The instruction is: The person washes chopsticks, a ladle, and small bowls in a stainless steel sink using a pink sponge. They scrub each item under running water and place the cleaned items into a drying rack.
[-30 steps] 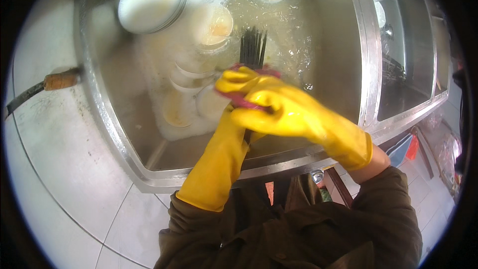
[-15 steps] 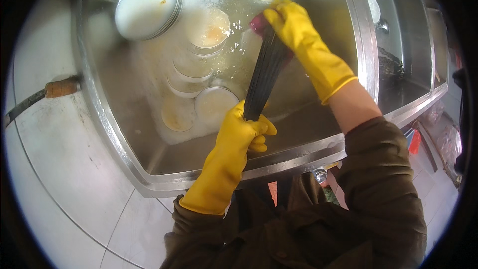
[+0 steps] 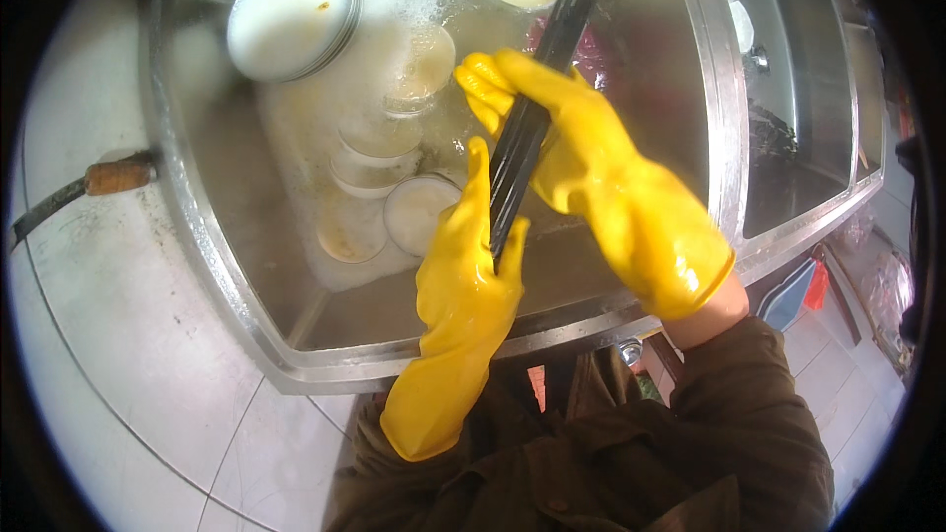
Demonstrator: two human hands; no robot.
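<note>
A bundle of black chopsticks (image 3: 516,153) slants above the soapy water, between my two hands in yellow rubber gloves. My left hand (image 3: 468,261) grips the lower end, its thumb and fingers pressed along the sides. Higher up, my right hand (image 3: 567,128) is closed around the middle of the bundle, its fingers reaching over the far side. Beyond the right hand, a shiny pink thing (image 3: 591,54) lies in the water; its kind cannot be made out, and the glove partly covers it.
The steel sink (image 3: 325,365) holds cloudy, foamy water. A stack of white plates (image 3: 293,15) rises at its far left, with several round dishes (image 3: 422,212) under the water. A second basin (image 3: 798,138) adjoins on the right. A hose (image 3: 118,177) lies on the tiled ledge at left.
My right hand has left the pink thing and come down onto the chopsticks' middle. The bundle has moved up slightly and right, and my left-hand fingers have straightened along it.
</note>
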